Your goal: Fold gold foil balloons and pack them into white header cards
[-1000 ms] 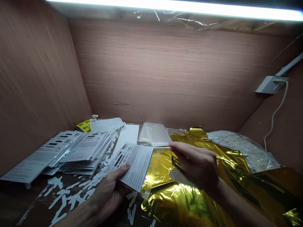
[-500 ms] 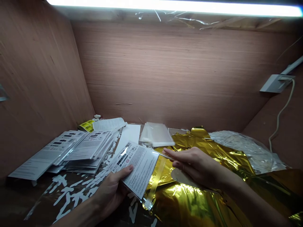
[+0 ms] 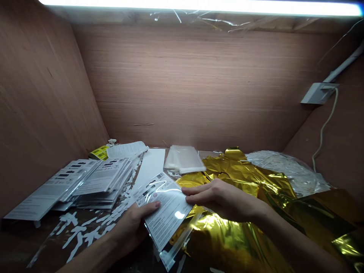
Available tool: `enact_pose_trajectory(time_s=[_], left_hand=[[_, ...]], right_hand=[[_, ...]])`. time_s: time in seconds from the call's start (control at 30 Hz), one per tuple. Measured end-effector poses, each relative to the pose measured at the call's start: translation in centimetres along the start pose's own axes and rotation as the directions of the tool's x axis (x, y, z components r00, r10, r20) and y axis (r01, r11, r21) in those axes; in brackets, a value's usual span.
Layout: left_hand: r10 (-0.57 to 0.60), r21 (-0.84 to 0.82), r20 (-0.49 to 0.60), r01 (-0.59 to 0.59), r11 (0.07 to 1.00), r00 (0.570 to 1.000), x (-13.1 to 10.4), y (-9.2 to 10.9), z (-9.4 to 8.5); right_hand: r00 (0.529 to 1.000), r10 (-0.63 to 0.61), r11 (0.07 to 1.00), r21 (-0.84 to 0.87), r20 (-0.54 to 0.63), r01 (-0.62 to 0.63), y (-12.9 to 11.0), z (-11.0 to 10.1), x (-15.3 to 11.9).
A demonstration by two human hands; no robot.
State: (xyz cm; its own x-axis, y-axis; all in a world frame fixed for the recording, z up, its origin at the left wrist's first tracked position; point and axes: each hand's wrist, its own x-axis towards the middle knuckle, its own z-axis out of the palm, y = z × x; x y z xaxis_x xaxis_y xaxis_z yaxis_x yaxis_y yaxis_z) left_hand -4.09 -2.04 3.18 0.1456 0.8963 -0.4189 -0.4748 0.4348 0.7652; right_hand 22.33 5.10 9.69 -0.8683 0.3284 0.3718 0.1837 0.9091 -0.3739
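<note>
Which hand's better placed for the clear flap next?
Right, probably: the right hand is nearer the flap, fingers at the card's edge; the left hand holds the card, thumb on its printed face.

We can read no words: the print point(image 3: 170, 201) on the held card point(image 3: 166, 216) is too small. We see there a barcode point(image 3: 159, 175) and a red round sign point(image 3: 155, 195).

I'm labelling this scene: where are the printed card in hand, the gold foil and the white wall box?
Printed card point(image 3: 169, 214), head view: its printed face.
Gold foil point(image 3: 227, 239), head view: crumpled near part.
White wall box point(image 3: 313, 94), head view: its front.
</note>
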Motion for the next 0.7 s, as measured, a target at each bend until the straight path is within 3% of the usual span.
enact_pose_trajectory(time_s=[0.13, 0.33, 0.5, 0.7], left_hand=[[-0.030, -0.118, -0.015, 0.028, 0.993, 0.999, -0.1, 0.4, 0.0], [0.093, -0.173, 0.022, -0.088, 0.981, 0.995, 0.2, 0.4, -0.7], [0.150, -0.146, 0.025, -0.145, 0.979, 0.988, 0.6, 0.3, -0.4], [0.133, -0.120, 0.016, -0.130, 0.984, 0.991, 1.0, -0.2, -0.3]], right_hand=[[0.997, -0.003, 0.997, -0.082, -0.082, -0.004, 0.1, 1.4, 0.0], [0.971, -0.018, 0.994, -0.112, -0.238, -0.009, 1.3, 3.8, 0.0], [0.986, 0.028, 0.976, -0.210, -0.162, -0.062, 1.3, 4.1, -0.1], [0.991, 0.061, 0.941, -0.326, -0.117, -0.096, 0.6, 4.8, -0.1]])
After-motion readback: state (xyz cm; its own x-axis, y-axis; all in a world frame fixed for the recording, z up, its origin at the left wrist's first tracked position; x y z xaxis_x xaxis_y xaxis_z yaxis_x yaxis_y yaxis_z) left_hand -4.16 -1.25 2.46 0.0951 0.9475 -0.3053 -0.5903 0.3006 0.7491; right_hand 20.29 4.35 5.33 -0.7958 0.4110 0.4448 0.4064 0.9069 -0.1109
